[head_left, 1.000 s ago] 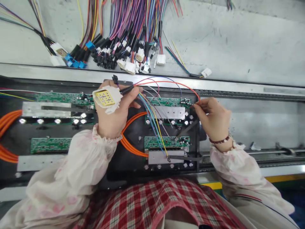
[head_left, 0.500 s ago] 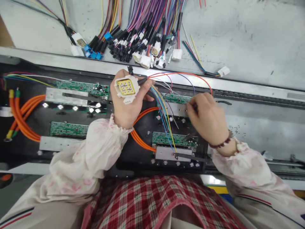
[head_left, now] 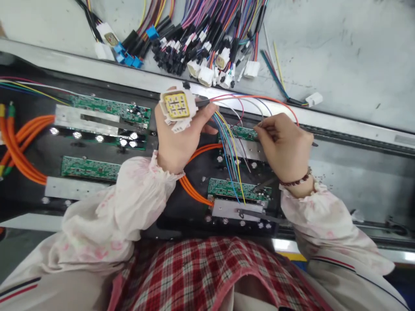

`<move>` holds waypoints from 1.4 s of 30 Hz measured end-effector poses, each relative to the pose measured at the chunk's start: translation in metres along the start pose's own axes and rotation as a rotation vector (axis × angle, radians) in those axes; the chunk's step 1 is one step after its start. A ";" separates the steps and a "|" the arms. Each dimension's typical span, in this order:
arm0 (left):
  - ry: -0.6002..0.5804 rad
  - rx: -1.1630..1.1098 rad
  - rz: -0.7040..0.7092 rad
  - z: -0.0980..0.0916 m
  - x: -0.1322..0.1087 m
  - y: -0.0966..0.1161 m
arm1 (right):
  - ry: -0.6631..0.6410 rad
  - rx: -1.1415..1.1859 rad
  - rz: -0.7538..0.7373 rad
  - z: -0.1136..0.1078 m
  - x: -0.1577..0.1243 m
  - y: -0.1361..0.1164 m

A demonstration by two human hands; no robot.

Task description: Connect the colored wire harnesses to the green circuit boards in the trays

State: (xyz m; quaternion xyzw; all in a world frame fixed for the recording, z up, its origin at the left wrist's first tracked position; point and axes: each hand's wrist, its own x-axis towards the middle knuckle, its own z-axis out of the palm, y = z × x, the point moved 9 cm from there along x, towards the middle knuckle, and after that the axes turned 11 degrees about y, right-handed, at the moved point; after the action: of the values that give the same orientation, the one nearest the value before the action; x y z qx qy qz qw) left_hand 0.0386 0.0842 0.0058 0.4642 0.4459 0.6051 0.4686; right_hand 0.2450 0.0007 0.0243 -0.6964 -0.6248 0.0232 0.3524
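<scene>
My left hand (head_left: 178,138) is closed around the sleeved neck of a wiring harness. Its white connector (head_left: 178,107), with a yellow face of several cavities, rests over the back of my thumb side. Loose blue, yellow and grey wires (head_left: 231,147) hang from the harness over the circuit boards. A red wire (head_left: 279,103) arcs right and passes behind my right hand (head_left: 285,144). The fingers of that hand are pinched together above the upper right board (head_left: 244,131); what lies between them is hidden. White and blue wires run toward these fingertips.
Several green boards with metal plates sit in a black tray, among them a lower right board (head_left: 240,188). Thick orange cables (head_left: 26,151) loop at left. Beyond the metal rail (head_left: 129,75) lies a pile of harnesses (head_left: 207,47); a separate white connector (head_left: 314,99) lies to its right.
The view has shifted slightly. My left hand still holds the harness, its connector a little higher. My right hand has turned somewhat, and its pinched fingertips now show more clearly.
</scene>
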 end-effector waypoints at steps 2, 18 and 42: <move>0.029 0.005 -0.033 -0.003 -0.001 -0.005 | 0.014 0.008 0.009 -0.001 0.001 0.000; -0.029 0.011 0.078 -0.009 0.008 -0.016 | -0.160 -0.062 -0.105 -0.005 -0.009 -0.043; 0.043 0.005 0.047 -0.008 0.000 -0.008 | 0.099 -0.125 -0.032 -0.024 -0.004 0.001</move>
State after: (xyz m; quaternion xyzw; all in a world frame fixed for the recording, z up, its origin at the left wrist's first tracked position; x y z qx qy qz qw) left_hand 0.0321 0.0850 -0.0029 0.4627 0.4463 0.6247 0.4432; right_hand 0.2563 -0.0142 0.0396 -0.7073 -0.6178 -0.0560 0.3391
